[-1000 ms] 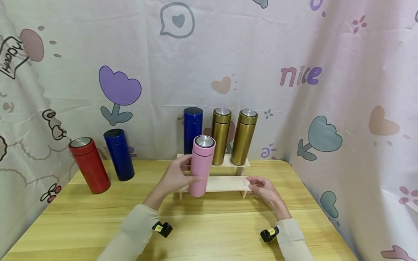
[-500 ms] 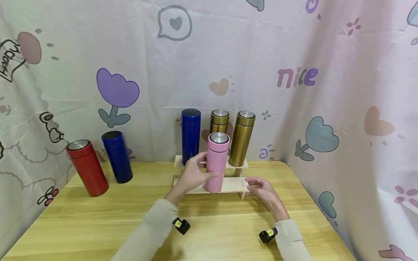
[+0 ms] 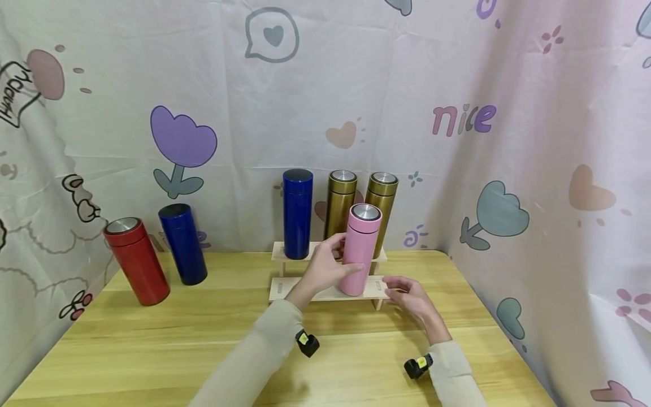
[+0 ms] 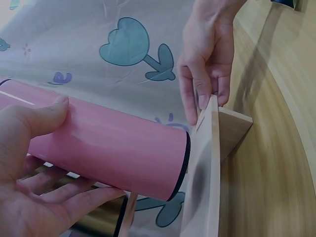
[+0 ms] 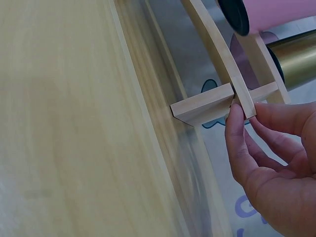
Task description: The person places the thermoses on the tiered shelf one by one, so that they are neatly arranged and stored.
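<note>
My left hand [image 3: 324,271] grips a pink thermos bottle [image 3: 361,249] with a silver lid, thumb on one side and fingers on the other. In the left wrist view, the bottle's dark base [image 4: 180,167] hangs slightly apart from the lower board of a two-step wooden stand [image 3: 291,288]. My right hand [image 3: 413,299] pinches that board's right end between thumb and fingers, plain in the right wrist view, where the board end [image 5: 244,103] shows. On the upper step stand a blue thermos [image 3: 297,215] and two gold thermoses, one [image 3: 339,206] left of the other [image 3: 382,195], which the pink bottle partly hides.
A red thermos [image 3: 137,263] and another blue thermos [image 3: 184,246] stand on the wooden table [image 3: 127,350] at the left. A patterned cloth [image 3: 330,85] hangs behind the table and along its sides.
My left hand has carried the pink bottle rightward, from the left part of the lower step to above its right part. The right hand keeps its place at the board's end.
</note>
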A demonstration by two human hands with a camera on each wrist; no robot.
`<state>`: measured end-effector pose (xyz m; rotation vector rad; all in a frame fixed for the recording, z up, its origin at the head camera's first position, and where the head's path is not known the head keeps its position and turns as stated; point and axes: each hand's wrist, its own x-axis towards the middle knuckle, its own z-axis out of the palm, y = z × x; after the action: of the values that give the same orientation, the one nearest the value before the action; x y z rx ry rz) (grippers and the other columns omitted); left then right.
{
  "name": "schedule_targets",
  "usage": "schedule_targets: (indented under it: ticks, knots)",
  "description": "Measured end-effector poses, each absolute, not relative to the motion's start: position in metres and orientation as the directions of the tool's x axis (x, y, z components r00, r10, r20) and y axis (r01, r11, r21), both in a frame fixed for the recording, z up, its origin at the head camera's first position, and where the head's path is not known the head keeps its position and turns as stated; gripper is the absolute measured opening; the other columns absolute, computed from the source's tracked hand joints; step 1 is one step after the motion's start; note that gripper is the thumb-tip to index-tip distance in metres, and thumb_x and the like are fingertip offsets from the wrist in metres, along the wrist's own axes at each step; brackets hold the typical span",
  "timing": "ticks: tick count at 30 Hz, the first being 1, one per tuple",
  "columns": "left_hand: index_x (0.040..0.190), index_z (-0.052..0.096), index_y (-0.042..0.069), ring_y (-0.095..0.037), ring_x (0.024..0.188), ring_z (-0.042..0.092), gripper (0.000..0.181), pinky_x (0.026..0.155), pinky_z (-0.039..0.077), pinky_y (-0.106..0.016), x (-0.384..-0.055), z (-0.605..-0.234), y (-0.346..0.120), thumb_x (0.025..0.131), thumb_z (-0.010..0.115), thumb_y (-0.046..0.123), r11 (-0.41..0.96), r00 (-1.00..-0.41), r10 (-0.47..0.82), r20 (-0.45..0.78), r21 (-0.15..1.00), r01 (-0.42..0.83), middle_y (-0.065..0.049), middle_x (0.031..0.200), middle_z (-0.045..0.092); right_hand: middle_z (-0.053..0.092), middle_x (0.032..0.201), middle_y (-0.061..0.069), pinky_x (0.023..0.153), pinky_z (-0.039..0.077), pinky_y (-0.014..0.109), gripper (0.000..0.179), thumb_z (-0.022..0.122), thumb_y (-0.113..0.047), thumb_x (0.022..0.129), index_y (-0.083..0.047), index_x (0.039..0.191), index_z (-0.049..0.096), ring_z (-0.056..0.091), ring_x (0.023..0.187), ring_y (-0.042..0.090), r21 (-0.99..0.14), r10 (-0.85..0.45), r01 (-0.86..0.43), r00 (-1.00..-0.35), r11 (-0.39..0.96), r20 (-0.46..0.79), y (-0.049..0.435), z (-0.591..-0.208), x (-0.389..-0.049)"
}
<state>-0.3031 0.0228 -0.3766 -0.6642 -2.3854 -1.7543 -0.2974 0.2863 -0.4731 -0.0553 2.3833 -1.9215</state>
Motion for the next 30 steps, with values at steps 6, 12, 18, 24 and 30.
schedule_targets:
  ticks: [6, 12, 18, 24, 30]
  knots:
    - [0.144, 0.055, 0.007, -0.033, 0.108, 0.07, 0.072, 0.094, 0.06, -0.045, -0.311, -0.382, 0.037, 0.081, 0.089, 0.018, 0.215, -0.891, 0.292, 0.347, 0.884, 0.415, -0.017, 0.129, 0.069, 0.063, 0.125, 0.026, 0.086, 0.064, 0.031, 0.039, 0.063, 0.003, 0.097, 0.011, 0.135, 0.058, 0.068, 0.092, 0.015, -0.973, -0.066, 0.011, -0.997, 0.23, -0.027, 0.286, -0.473, -0.297]
    - [0.146, 0.055, 0.01, -0.034, 0.113, 0.071, 0.073, 0.095, 0.061, -0.044, -0.314, -0.383, 0.048, 0.082, 0.089, 0.018, 0.224, -0.893, 0.291, 0.343, 0.883, 0.412, -0.016, 0.135, 0.068, 0.061, 0.131, 0.028, 0.089, 0.063, 0.034, 0.04, 0.064, -0.001, 0.099, 0.009, 0.138, 0.058, 0.067, 0.095, 0.015, -0.967, -0.064, 0.015, -0.997, 0.254, -0.032, 0.286, -0.473, -0.297]
    - [0.146, 0.055, 0.009, -0.034, 0.113, 0.07, 0.073, 0.095, 0.061, -0.042, -0.315, -0.385, 0.06, 0.082, 0.088, 0.016, 0.187, -0.889, 0.292, 0.352, 0.891, 0.414, -0.018, 0.132, 0.068, 0.059, 0.136, 0.03, 0.092, 0.063, 0.036, 0.042, 0.064, -0.003, 0.099, 0.007, 0.139, 0.057, 0.067, 0.1, 0.016, -0.965, -0.06, 0.03, -0.997, 0.26, -0.048, 0.287, -0.471, -0.296]
    - [0.145, 0.056, 0.01, -0.032, 0.111, 0.07, 0.071, 0.093, 0.06, -0.04, -0.314, -0.39, 0.07, 0.082, 0.088, 0.017, 0.198, -0.888, 0.295, 0.352, 0.887, 0.417, -0.016, 0.128, 0.07, 0.06, 0.134, 0.03, 0.093, 0.063, 0.039, 0.043, 0.064, -0.002, 0.099, 0.009, 0.14, 0.056, 0.069, 0.097, 0.017, -0.962, -0.051, 0.033, -0.998, 0.27, -0.049, 0.287, -0.471, -0.295]
    - [0.146, 0.055, 0.011, -0.028, 0.11, 0.072, 0.073, 0.094, 0.06, -0.038, -0.311, -0.394, 0.074, 0.082, 0.089, 0.018, 0.245, -0.893, 0.281, 0.353, 0.873, 0.422, -0.012, 0.127, 0.07, 0.061, 0.133, 0.031, 0.093, 0.063, 0.041, 0.045, 0.065, -0.003, 0.098, 0.01, 0.14, 0.054, 0.07, 0.097, 0.018, -0.963, -0.064, 0.021, -0.997, 0.267, -0.04, 0.288, -0.472, -0.296]
